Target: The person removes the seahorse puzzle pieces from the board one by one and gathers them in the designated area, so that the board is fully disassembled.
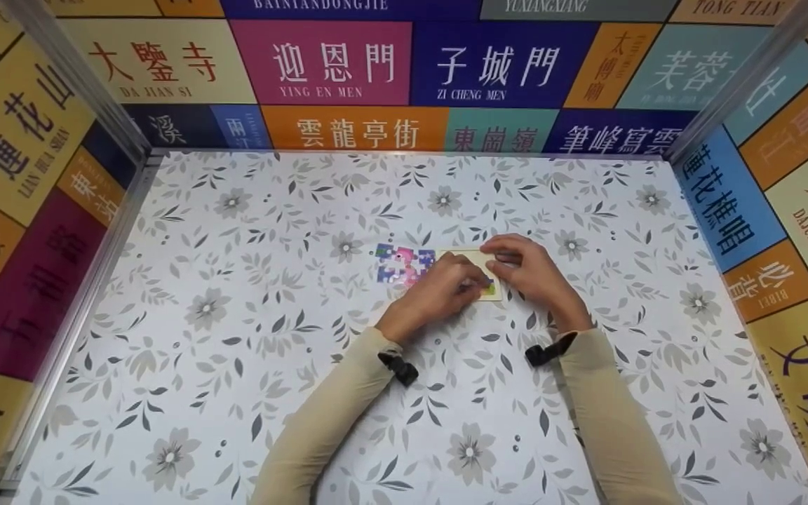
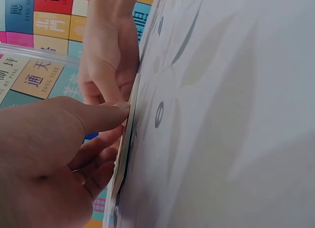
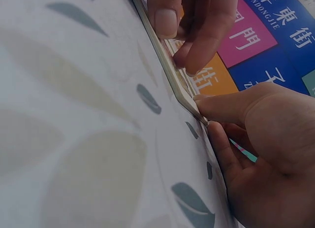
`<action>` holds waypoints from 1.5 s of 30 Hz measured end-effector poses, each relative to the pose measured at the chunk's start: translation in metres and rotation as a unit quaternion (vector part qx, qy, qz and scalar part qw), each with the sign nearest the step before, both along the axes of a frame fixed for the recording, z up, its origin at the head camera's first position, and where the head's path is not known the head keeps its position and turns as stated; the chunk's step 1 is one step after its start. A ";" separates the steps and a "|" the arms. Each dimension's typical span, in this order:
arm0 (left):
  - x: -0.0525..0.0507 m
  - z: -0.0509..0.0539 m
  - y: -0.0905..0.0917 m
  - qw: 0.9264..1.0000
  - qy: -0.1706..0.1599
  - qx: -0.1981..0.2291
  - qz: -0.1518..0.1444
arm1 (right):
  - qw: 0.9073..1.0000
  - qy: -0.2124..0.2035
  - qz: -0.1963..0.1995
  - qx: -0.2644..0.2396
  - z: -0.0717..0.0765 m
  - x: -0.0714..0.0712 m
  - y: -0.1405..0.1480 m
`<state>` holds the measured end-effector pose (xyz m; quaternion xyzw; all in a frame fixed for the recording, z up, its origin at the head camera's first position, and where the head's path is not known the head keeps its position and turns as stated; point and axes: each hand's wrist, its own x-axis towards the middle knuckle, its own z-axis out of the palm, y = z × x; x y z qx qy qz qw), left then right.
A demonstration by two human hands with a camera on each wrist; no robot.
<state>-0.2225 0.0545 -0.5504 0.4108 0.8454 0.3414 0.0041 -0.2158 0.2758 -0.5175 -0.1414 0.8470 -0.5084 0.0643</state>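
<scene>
A cream puzzle board [image 1: 465,255] lies on the table, partly covered by my left hand [image 1: 442,284]. This hand's fingers are bent over the board, their tips beside a small yellow-green puzzle piece [image 1: 489,288] at its near right corner. In the left wrist view the thumb [image 2: 106,117] touches the board's edge; whether the fingers pinch the piece is hidden. My right hand [image 1: 530,270] is at the board's right side, thumb and forefinger pinching its corner, as the right wrist view shows. Joined purple and pink puzzle pieces [image 1: 391,264] lie directly left of the board, partly behind the left hand.
The table [image 1: 292,393] has a white cloth with grey leaves and flowers. Upright panels with coloured lettering [image 1: 341,63] enclose the back and both sides, joined by metal corner posts [image 1: 81,84]. Each wrist wears a black camera strap [image 1: 398,367].
</scene>
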 end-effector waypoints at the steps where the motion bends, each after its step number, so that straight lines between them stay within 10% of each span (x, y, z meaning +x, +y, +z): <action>1: -0.002 -0.005 0.001 1.000 -0.010 0.008 0.000 | 1.000 0.000 0.000 0.000 0.000 0.000 0.000; 5: -0.007 -0.019 0.003 0.999 -0.043 0.023 0.006 | 1.000 -0.006 0.001 -0.006 0.000 -0.001 0.000; 9: 0.001 -0.007 0.001 0.997 -0.079 0.018 0.017 | 1.000 -0.019 -0.002 -0.010 -0.001 -0.001 0.000; 15: 0.013 0.011 -0.001 0.997 -0.076 -0.011 0.030 | 0.999 -0.030 -0.006 -0.009 -0.002 -0.003 0.000; 45: 0.015 0.011 0.005 0.999 -0.046 0.013 0.015 | 1.000 -0.007 -0.001 0.006 -0.032 -0.016 0.015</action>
